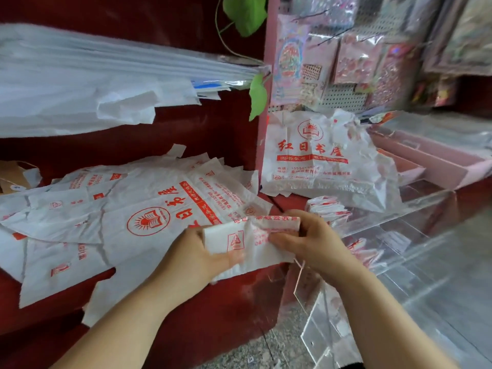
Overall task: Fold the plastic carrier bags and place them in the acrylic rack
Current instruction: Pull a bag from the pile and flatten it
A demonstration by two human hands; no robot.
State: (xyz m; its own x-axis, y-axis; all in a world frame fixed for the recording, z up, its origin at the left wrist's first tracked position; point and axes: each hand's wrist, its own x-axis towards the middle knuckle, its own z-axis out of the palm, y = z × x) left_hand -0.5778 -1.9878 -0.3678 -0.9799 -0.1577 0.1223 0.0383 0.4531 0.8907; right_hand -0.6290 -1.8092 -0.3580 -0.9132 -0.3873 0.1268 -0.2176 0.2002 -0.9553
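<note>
White plastic bag [235,242], part-folded, long axis left-right, pinched at both ends: left hand [194,257], right hand [306,238]. Bag lies just left of acrylic rack [415,206]; right hand nearer rack, 1 more fold likely needed

Red 红日书屋 under sun-and-book emblem on upright carrier bag [314,155], same print turned round on flat bag [159,217], smaller lines unreadable.
</note>
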